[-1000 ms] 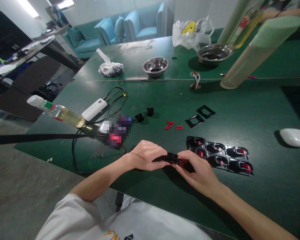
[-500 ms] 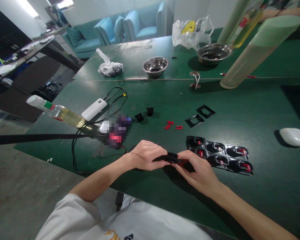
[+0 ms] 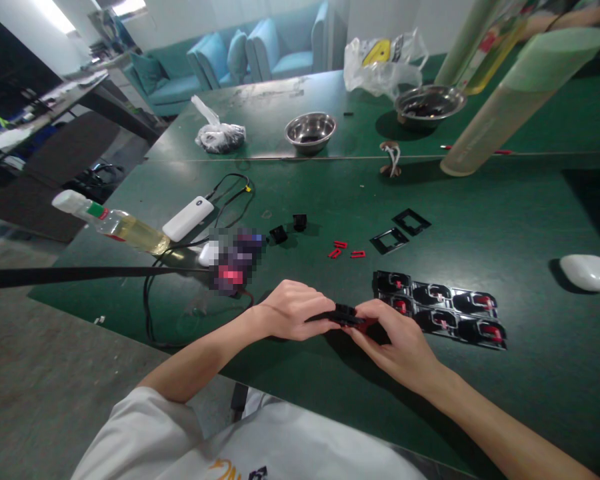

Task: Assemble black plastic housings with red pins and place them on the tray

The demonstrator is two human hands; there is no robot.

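Observation:
Between my two hands is a small black plastic part [image 3: 346, 314], held just above the green table. My left hand [image 3: 295, 310] pinches it from the left, and my right hand [image 3: 397, 337] grips its right end, where a bit of red shows. The fingers cover much of the part. Just right of my right hand lie several black assemblies with red pieces [image 3: 460, 313], set in two rows. Beyond my hands are three red clips [image 3: 339, 245], two flat black frames with cutouts [image 3: 389, 241] and two small black blocks [image 3: 279, 234].
At the left are a bottle of yellowish liquid [image 3: 130, 227], a white power bank [image 3: 188, 219] with cables and a pixelated phone-like object [image 3: 237, 263]. Steel bowls [image 3: 311, 132], a plastic bag [image 3: 380, 63] and a tall green-capped bottle [image 3: 510, 107] stand farther back. A white mouse [image 3: 589, 272] lies right.

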